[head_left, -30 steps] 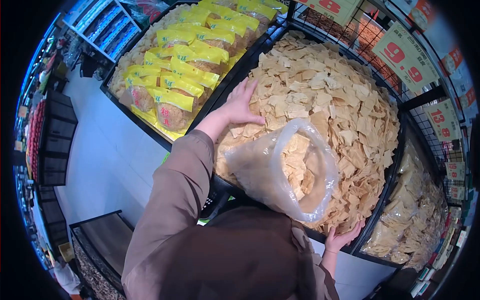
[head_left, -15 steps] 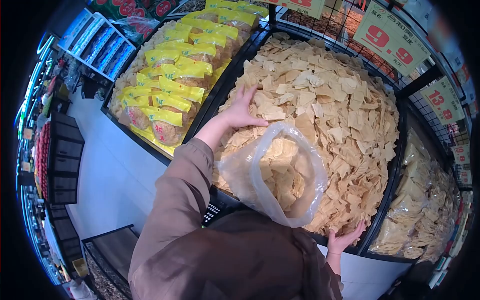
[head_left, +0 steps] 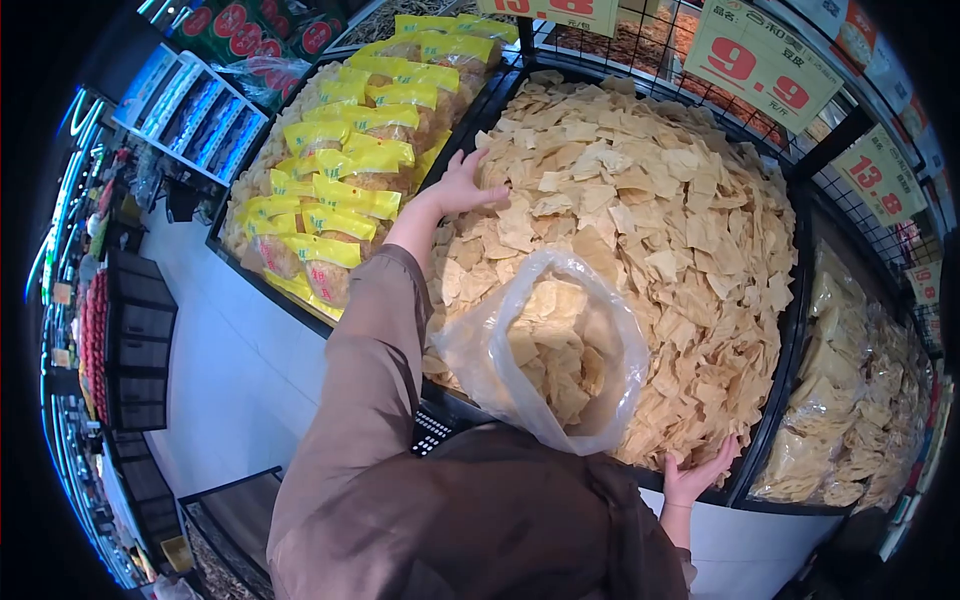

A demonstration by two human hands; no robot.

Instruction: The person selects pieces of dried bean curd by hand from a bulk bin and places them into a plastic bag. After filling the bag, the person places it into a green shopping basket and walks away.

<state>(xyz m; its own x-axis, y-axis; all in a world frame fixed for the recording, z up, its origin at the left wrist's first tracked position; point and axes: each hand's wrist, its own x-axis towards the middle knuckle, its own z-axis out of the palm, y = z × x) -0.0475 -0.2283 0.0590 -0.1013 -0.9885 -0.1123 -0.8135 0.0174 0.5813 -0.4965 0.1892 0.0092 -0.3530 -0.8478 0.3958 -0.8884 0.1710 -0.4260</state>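
A large heap of thin, pale-yellow dried sheets [head_left: 690, 270] fills a black-edged bin. My left hand [head_left: 463, 187] is at the heap's upper left edge, fingers spread, its fingertips near the sheets. At the lower right corner of the heap is my right hand [head_left: 698, 474], its fingers apart and touching the sheets at the bin's edge. Between the hands a clear plastic bag [head_left: 620, 395] lies on the near part of the heap with its mouth wide open. Several sheets [head_left: 556, 350] are inside it. Neither hand touches the bag.
Yellow-labelled packages [head_left: 345, 190] fill the bin at left. Bagged dried goods [head_left: 835, 400] lie in the bin at right. Price signs [head_left: 762, 62] hang on a wire rack behind the heap. A black perforated basket [head_left: 430, 432] sits by the near edge, beside my sleeve.
My left hand has moved up and left, away from the bag, along the heap's edge. My right hand has stayed at the lower right corner. The view has shifted slightly.
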